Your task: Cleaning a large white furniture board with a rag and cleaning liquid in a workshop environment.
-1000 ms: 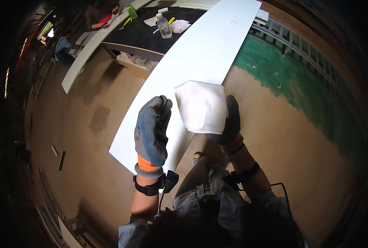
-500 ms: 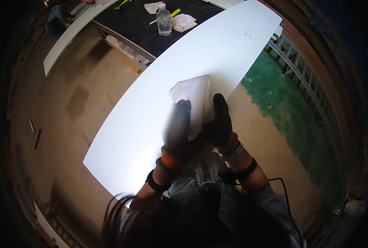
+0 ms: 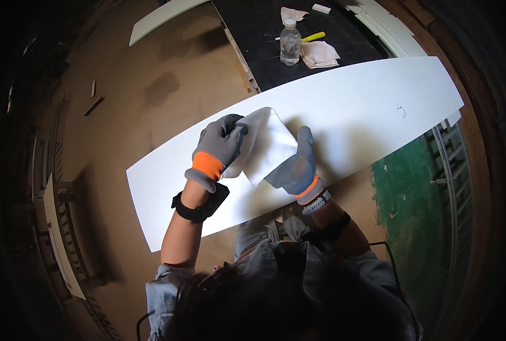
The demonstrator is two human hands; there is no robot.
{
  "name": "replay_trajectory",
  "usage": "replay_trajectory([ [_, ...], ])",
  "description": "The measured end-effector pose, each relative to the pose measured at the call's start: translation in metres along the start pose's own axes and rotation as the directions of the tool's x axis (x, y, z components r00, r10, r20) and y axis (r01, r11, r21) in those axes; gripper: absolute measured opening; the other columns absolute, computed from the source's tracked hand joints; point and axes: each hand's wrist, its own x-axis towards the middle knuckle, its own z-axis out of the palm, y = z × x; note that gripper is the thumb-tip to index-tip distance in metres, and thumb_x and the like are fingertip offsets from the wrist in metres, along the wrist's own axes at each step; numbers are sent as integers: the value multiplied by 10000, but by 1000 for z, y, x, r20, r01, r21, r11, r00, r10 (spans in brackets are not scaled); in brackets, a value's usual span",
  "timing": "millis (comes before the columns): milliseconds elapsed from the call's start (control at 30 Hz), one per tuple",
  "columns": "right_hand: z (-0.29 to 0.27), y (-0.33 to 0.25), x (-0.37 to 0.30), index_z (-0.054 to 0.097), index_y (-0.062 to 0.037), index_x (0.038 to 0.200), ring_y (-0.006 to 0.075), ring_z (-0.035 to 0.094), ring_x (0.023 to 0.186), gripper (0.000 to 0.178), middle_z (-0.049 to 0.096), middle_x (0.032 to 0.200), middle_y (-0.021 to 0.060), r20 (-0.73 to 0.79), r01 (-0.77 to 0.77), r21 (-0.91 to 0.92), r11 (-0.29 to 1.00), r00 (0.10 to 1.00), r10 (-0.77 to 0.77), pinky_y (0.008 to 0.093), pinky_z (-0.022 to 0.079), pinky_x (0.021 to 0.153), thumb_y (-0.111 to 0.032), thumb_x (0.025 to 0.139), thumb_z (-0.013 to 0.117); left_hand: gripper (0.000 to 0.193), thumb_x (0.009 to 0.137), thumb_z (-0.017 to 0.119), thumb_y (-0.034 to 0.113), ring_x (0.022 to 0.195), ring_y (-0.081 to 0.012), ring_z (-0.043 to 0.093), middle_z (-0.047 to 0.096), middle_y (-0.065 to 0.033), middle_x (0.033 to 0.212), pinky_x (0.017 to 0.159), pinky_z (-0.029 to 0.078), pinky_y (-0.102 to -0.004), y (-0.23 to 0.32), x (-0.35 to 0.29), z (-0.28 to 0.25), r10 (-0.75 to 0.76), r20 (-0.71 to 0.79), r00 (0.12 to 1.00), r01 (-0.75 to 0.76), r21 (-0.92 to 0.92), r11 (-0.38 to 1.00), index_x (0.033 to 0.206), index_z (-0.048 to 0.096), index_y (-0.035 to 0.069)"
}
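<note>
A white folded cloth hangs between my gloved hands, above a long white panel. My left hand, in a grey glove with an orange cuff, is closed and pinches the cloth's left edge between thumb and fingers. At the cloth's right side, my right hand is open, its thumb standing away from the fingers. The cloth's lower right part lies against or just over that hand; whether they touch I cannot tell. A small dark mark shows near the panel's right end.
Beyond the panel is a black tabletop with a clear bottle, a yellow-handled tool, pinkish cloths and a white block. Metal railing stands at right by green-painted floor. Thin strips lie on the floor at left.
The view has turned, so the panel lies more crosswise. My hands have moved apart; the left has shifted to the cloth's left edge, and the cloth is spread wider.
</note>
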Motion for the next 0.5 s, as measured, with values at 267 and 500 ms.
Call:
replay_trajectory([
  [267,-27,-26,3,491,-85,1207,167,534,1097,329,559,1162,62,-29,-139,-172,975,990,136,314,450,925,-295,991,357,405,845,573,152,965,-357,621,629,-215,1070,866,479,-400,15,-20,79,129,-185,974,-64,322,945,1215,506,4],
  [500,-37,-26,4,465,-39,1280,127,551,1038,383,557,1140,53,-147,-78,-651,755,989,-25,274,443,920,-262,972,419,342,871,535,125,982,-323,628,643,-203,1049,869,483,-371,16,-6,59,39,-310,950,41,247,968,1179,526,-22],
])
